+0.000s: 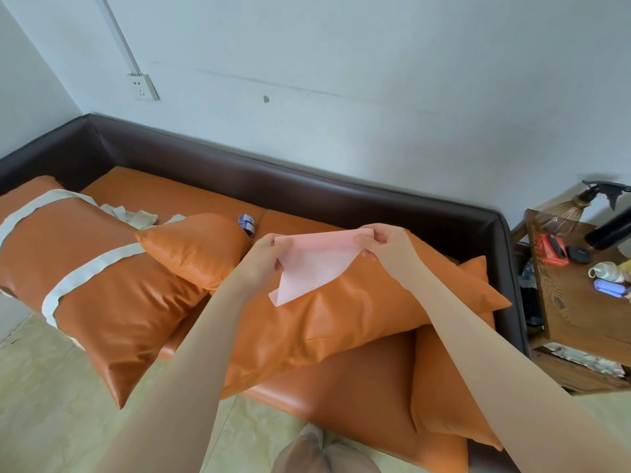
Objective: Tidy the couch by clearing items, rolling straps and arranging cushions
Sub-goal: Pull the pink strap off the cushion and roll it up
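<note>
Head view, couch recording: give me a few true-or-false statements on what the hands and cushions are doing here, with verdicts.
1. Both hands pinch the pink cloth by its top edge. True: left hand, right hand.
2. The cloth lies flat on the floor. False: it hangs above the long orange cushion.
3. White straps wrap the left cushion. True.
4. A small blue-labelled container lies on the couch seat. True.
5. The side table stands left of the couch. False: it stands at the right end.
</note>
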